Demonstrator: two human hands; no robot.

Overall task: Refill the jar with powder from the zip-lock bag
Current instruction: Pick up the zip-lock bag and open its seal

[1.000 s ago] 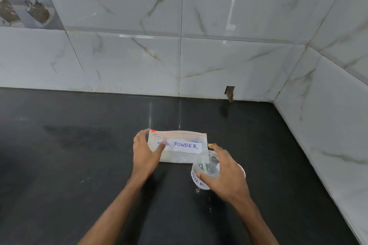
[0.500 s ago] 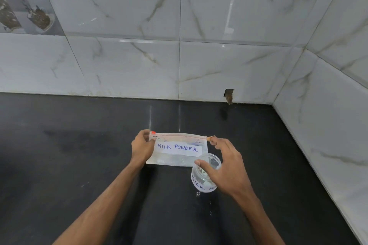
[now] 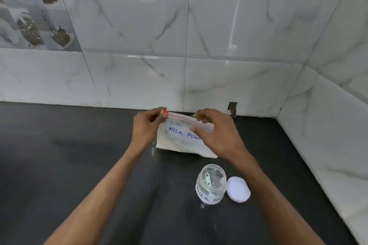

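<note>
A clear zip-lock bag point(image 3: 179, 141) with a white label reading "MILK POWDER" is held up off the black counter, its red zip strip on top. My left hand point(image 3: 146, 129) pinches the bag's top left corner by the red tab. My right hand point(image 3: 217, 133) grips the zip strip further right and covers the end of the label. Below them a small clear jar point(image 3: 211, 184) stands uncapped on the counter, with a pale green scoop inside and a handwritten label. Its white lid point(image 3: 238, 189) lies just to its right.
The black counter point(image 3: 59, 165) ends at marble-tiled walls behind and on the right, which meet in a corner at the far right. A small dark notch point(image 3: 232, 108) sits in the back wall at counter level.
Both hands have lifted the bag up and away from the counter. My right hand left the jar and took the zip strip. The jar and lid now stand apart below.
</note>
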